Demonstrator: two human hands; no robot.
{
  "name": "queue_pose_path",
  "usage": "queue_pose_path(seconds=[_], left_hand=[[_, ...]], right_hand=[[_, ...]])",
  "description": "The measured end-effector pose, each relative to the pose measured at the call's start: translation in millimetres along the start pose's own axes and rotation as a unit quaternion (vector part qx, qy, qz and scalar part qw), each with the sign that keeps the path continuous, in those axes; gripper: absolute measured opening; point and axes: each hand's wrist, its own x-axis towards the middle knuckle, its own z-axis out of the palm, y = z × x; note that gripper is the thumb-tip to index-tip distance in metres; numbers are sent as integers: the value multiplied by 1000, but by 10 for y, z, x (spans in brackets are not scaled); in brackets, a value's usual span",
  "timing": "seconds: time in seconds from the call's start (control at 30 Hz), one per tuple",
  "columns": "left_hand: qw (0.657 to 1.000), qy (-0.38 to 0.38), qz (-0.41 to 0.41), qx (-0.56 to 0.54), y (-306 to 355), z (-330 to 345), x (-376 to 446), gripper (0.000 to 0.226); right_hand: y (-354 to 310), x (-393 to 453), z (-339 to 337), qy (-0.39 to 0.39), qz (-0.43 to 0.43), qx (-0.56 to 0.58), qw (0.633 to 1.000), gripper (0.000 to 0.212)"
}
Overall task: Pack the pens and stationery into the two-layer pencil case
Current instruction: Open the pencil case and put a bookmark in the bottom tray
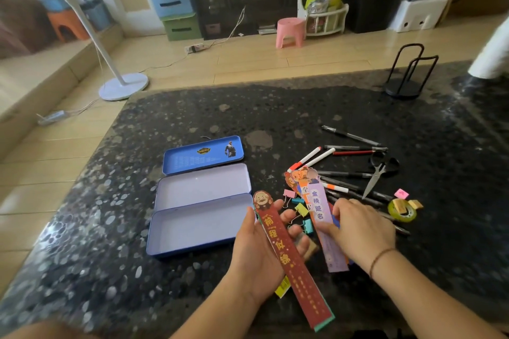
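Observation:
The blue tin pencil case [198,226] lies open on the dark stone table, its two trays bare and its lid [202,155] flat behind them. My left hand [256,253] holds a long red bookmark [292,261] with others stacked beneath it. My right hand [360,228] rests on a fan of bookmarks, the purple one [319,209] on top. Coloured binder clips [301,210] lie between my hands. Several pens [349,176] and scissors [376,173] sit to the right.
A roll of tape [403,213], small erasers [415,204] and a pink note [401,194] lie at the right. A black wire stand [406,74] is at the table's far right. The table edge [110,132] runs along the left above the wooden floor.

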Motion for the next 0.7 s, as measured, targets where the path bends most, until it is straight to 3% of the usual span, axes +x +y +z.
queue_pose_path(seconds=[0.13,0.27,0.33,0.4,0.5,0.6,0.67,0.7], left_hand=[[1000,-5,0,8,13,-9,-20,58],[999,1,-6,44,2,22,-21,57],[998,8,-6,59,-11,61,-20,56],[998,8,-4,55,-35,96,-11,59],[999,-21,-23,38,-68,159,-6,65],[999,-12,-26,37,-83,178,32,57],[998,9,-15,56,-81,141,68,52],[998,21,-9,66,-74,119,83,50]], right_hand=[[12,22,-24,-33,25,18,999,42],[70,39,-162,-36,39,121,991,19],[78,-24,-272,24,22,259,965,15],[-17,-179,-353,78,-19,392,917,18],[-240,-455,-325,17,-68,465,882,24],[-329,-601,-175,-15,-100,399,911,18],[-304,-631,-89,54,-159,237,957,19],[-275,-623,-42,101,-197,158,962,24]])
